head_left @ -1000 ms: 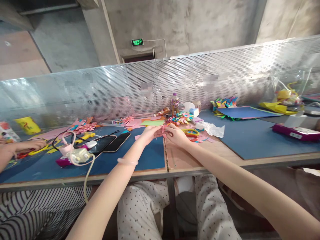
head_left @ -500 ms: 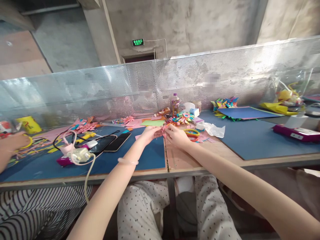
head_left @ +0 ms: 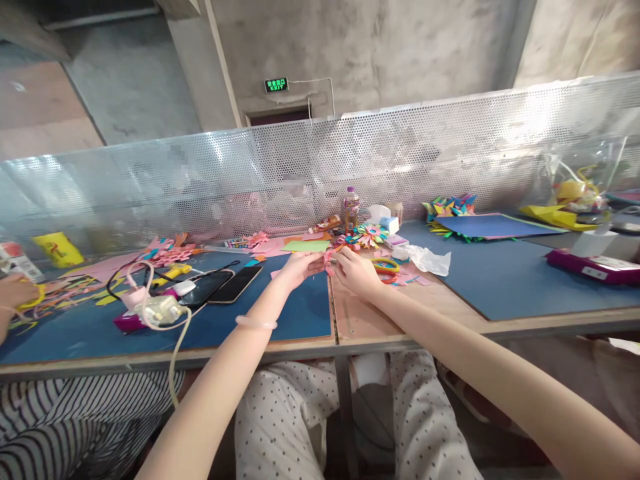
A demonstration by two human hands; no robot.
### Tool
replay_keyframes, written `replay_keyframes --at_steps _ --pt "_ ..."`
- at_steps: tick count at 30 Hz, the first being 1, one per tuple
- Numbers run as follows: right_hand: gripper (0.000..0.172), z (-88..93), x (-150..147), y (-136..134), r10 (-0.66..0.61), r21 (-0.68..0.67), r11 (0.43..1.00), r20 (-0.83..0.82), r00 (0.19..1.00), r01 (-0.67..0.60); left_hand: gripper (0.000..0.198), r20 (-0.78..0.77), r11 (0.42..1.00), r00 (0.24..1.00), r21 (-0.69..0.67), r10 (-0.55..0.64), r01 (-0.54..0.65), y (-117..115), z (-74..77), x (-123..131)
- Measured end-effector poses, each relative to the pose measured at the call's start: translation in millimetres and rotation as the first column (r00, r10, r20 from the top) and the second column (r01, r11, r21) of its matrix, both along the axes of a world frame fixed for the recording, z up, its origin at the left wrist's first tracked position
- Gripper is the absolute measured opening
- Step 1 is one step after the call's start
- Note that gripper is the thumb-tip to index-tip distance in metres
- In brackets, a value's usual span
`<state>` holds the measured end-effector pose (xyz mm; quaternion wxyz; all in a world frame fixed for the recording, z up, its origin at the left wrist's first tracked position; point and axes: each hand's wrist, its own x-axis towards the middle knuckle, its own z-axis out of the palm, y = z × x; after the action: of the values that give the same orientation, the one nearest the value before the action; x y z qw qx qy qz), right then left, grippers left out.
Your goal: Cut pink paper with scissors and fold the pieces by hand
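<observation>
Both my hands meet over the middle of the table, around a small pink piece of paper [head_left: 329, 261] that looks curled or folded. My left hand [head_left: 303, 267], with a pale bangle on its wrist, is closed on the piece from the left. From the right, my right hand [head_left: 354, 270] pinches the same piece between its fingers. Beside my right hand lie scissors with yellow and orange handles [head_left: 386, 268]. Just behind my hands are a green paper sheet [head_left: 306, 246] and a multicoloured paper flower [head_left: 371, 235]. The fingertips partly cover the pink paper.
At left lie a black phone [head_left: 235, 284] and a power strip with plugs and cables [head_left: 157, 310]. Another person's hand [head_left: 20, 297] holds yellow-handled scissors. A drink bottle [head_left: 351, 210] stands behind; crumpled white tissue [head_left: 429, 260] and a blue sheet [head_left: 500, 225] lie right.
The fingers of my right hand have shifted slightly on the pink paper, and more of it shows below them. At far left, the other person's hand has moved left and down.
</observation>
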<state>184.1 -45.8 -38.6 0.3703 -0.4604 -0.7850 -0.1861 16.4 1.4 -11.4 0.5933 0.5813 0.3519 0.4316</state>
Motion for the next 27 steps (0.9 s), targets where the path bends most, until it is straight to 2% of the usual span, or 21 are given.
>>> replay_keyframes --at_steps 12,14,16,19,21,23,25,27 --pt "0.023 -1.9 -1.6 -0.7 0.028 0.010 1.000 0.036 0.999 -0.028 0.014 -0.011 1.000 1.000 0.007 -0.024 0.024 2.9 -3.3 -2.1" --pt "0.021 -1.8 -1.5 0.3 0.030 0.015 0.999 -0.062 0.998 -0.029 0.015 -0.006 1.000 1.000 0.004 -0.024 0.024 2.3 -2.7 -1.6" --pt "0.019 -1.8 -0.6 3.4 0.013 -0.005 1.000 -0.227 0.974 -0.015 0.017 -0.001 1.000 1.000 0.010 -0.014 0.014 2.2 -2.5 -1.0" --pt "0.019 -2.1 1.7 11.2 0.023 -0.116 0.989 -0.465 0.885 -0.087 0.018 -0.001 0.999 1.000 0.028 -0.020 0.020 3.7 -3.8 -0.6" --pt "0.023 -2.7 3.0 16.4 0.076 -0.212 0.948 -0.574 0.815 -0.238 0.019 -0.007 0.999 0.999 0.031 -0.041 0.041 4.9 -4.9 -0.8" --pt "0.027 -3.7 3.7 20.2 0.124 -0.281 0.877 -0.652 0.748 -0.389 0.021 -0.020 0.999 0.999 0.022 -0.048 0.049 4.7 -5.3 -1.2" --pt "0.028 -5.1 4.1 22.3 0.125 -0.320 0.819 -0.709 0.694 -0.475 0.025 -0.048 0.998 0.997 0.019 -0.057 0.058 2.6 -4.4 -1.4" --pt "0.027 -6.3 4.6 23.4 0.091 -0.348 0.785 -0.754 0.651 -0.512 0.029 -0.081 0.996 0.993 0.030 -0.083 0.086 -1.2 -2.3 -1.1"
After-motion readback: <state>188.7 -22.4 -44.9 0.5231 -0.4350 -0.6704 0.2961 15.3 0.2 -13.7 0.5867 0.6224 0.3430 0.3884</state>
